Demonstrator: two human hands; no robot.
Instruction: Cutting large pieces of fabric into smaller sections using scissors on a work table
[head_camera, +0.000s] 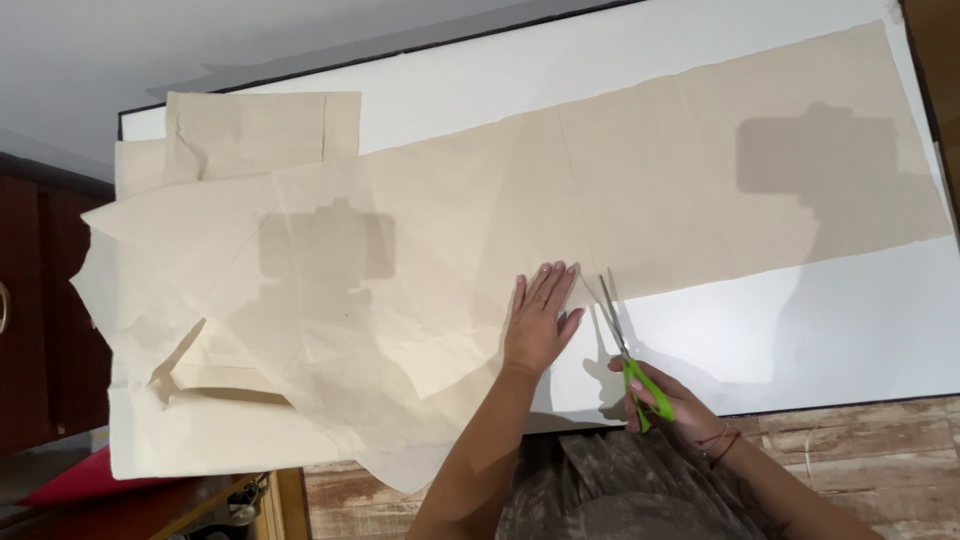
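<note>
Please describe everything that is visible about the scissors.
The scissors have bright green handles that look like plastic, and thin grey metal blades. The blades are slightly open and point away from the person, with their tips at the near edge of the beige cloth. The right hand holds the handles, above the white table. The left hand lies flat on the cloth beside the blades, not touching them.

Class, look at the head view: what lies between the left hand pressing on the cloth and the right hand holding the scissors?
In the head view, the scissors' open blades lie between the left hand and right hand, at the cloth edge, over the white table.
</note>
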